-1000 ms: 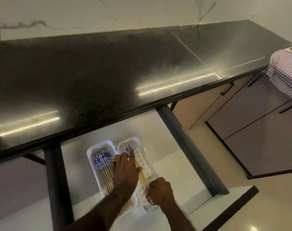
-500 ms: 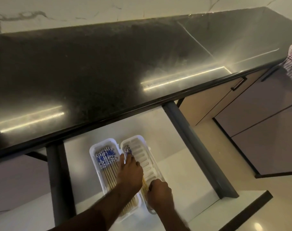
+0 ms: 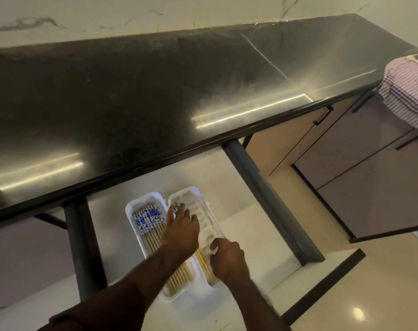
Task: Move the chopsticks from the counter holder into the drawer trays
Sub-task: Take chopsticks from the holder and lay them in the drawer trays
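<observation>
Now your left hand (image 3: pixel 181 229) lies flat on chopsticks (image 3: pixel 204 261) in the right tray (image 3: pixel 193 194); right hand (image 3: pixel 227 259) curls round their near ends.

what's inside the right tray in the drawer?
In the right tray: a few chopsticks along its left side, ribbed slots bare on the right. The left hand and right hand cover the rest, so the count is unclear.

My one camera sits on my head, looking forward and steeply down. My hands (image 3: pixel 181 231) are near, low in the middle; the drawer (image 3: pixel 270 206) lies around them, the counter (image 3: pixel 131 96) beyond, filling the upper frame.
</observation>
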A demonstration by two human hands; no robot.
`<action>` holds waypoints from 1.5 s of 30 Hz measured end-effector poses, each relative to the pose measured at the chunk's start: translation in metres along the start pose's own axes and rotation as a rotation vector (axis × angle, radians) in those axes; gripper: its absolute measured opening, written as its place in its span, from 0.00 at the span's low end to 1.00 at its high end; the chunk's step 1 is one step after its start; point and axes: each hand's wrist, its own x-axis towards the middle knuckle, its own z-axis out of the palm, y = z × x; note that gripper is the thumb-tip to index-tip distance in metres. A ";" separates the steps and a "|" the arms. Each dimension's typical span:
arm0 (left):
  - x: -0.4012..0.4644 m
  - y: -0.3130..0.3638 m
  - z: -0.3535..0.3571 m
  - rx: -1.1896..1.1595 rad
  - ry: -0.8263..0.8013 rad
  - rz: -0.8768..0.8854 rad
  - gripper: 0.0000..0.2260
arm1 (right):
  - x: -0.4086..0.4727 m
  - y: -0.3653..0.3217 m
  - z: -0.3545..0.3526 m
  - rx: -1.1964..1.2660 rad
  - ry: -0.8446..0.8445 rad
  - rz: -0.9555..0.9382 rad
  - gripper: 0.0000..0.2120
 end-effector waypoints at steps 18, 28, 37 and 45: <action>-0.196 -0.021 -0.214 -0.541 0.784 0.018 0.22 | -0.193 -0.126 -0.169 0.313 0.540 -0.596 0.14; -0.292 -0.131 -0.265 -0.508 0.937 -0.092 0.22 | -0.269 -0.249 -0.157 0.329 0.532 -0.831 0.14; -0.326 -0.294 -0.253 -0.510 0.964 -0.157 0.23 | -0.262 -0.394 -0.078 0.327 0.462 -0.908 0.12; -0.319 -0.443 -0.235 -0.500 0.885 -0.221 0.25 | -0.233 -0.522 -0.005 0.288 0.397 -0.886 0.12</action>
